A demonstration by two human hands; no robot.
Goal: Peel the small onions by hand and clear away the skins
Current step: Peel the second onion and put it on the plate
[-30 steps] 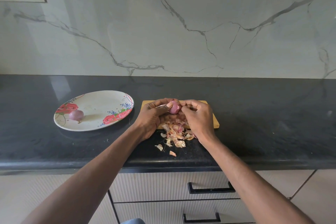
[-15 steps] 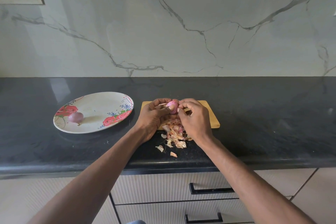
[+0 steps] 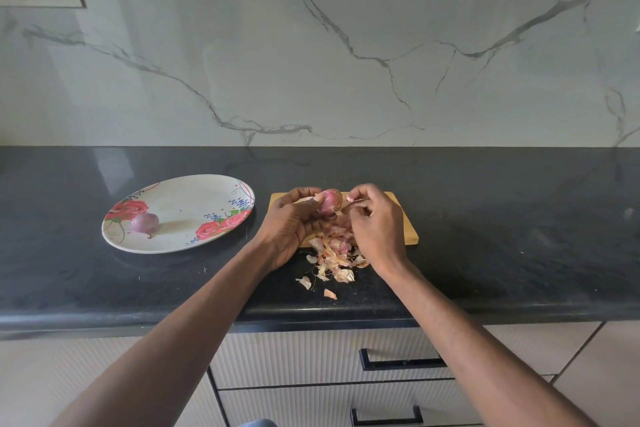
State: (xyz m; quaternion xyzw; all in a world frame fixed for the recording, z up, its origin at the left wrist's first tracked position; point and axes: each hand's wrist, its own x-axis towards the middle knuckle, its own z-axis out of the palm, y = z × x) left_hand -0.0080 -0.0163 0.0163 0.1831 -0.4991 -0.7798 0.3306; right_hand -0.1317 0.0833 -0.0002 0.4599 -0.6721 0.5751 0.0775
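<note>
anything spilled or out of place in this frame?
Mostly tidy. The onion skins have spilled off the cutting board onto the black counter, with stray flakes near its front edge. The left hand holds the onion; the right hand pinches a skin strip.

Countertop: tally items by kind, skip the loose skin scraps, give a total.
Onions: 2, one in the left hand and right hand at, one on the plate at
Plates: 1
Cutting boards: 1
Skin piles: 1
Total: 5
</note>
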